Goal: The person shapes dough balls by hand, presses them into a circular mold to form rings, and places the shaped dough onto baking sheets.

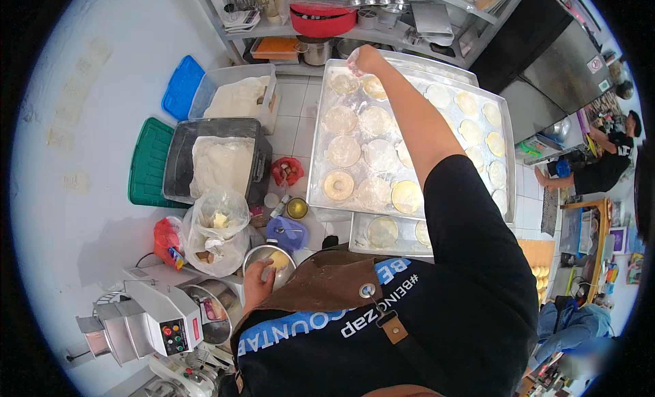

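Note:
My right hand (363, 61) reaches to the far left corner of a flour-dusted metal tray (317, 158) of pale dough rounds (342, 150), some yellower (406, 196). Its fingers are closed and whitened; what they hold is hidden. My left hand (258, 281) curls over the left rim of a metal bowl (287, 279), its fingertips at the yellowish contents (278, 260). More trays lie behind (450, 75) and under (361, 243) the large one, the lower also bearing rounds.
Flour tubs (256, 178), a plastic bag (225, 233) and a dough machine (170, 325) stand left. A shelf rack (382, 35) is ahead, a dark fridge (559, 62) to the right. Co-workers are at the right (610, 158) and lower right (570, 325).

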Available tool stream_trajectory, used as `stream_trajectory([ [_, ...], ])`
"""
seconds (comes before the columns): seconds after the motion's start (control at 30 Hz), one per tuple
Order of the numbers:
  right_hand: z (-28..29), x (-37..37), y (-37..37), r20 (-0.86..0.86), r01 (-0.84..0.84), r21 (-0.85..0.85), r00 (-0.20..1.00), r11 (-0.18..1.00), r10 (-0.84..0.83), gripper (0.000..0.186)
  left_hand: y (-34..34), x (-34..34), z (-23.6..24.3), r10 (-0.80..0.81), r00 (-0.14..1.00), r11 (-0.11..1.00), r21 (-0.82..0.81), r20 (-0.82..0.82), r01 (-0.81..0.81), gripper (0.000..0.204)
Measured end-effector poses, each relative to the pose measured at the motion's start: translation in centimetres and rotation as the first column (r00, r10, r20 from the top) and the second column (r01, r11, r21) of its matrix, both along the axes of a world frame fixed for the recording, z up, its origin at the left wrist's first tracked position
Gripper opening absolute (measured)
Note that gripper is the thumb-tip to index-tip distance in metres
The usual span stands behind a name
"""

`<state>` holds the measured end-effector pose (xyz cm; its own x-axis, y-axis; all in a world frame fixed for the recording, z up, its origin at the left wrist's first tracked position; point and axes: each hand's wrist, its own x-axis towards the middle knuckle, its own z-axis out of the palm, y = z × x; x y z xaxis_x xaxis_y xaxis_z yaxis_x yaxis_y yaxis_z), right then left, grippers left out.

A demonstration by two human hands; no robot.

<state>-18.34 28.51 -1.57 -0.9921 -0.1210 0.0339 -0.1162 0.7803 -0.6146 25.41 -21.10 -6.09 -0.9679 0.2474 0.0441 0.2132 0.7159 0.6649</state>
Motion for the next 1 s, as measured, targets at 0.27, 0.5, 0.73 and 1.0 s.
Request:
stream_trajectory([
  [0.27, 1.2, 2.3, 6.0, 0.166, 0.075, 0.097, 0.982, 0.992, -0.091, 0.013, 0.8, 0.6, -0.1, 0.007, 1.000, 1.000, -0.006, -0.021, -0.007, 0.022],
  [0.5, 2.7, 4.7, 1.5, -0.211, 0.160, 0.536, 0.976, 0.829, -0.052, 0.025, 1.7, -0.6, 0.3, -0.066, 0.997, 0.997, 0.024, -0.031, 0.067, 0.020],
  [0.73, 6.1, 6.1, 0.5, -0.202, 0.135, 0.392, 0.978, 0.910, -0.057, 0.025, 2.6, -3.4, 1.8, -0.142, 0.986, 0.987, 0.066, -0.089, 0.148, 0.018],
  [1.0, 5.3, 10.1, 13.9, 0.086, 0.071, 0.500, 0.988, 0.863, -0.131, 0.018, 1.3, -2.3, -1.4, -0.228, 0.968, 0.967, 0.092, -0.106, 0.237, 0.020],
])
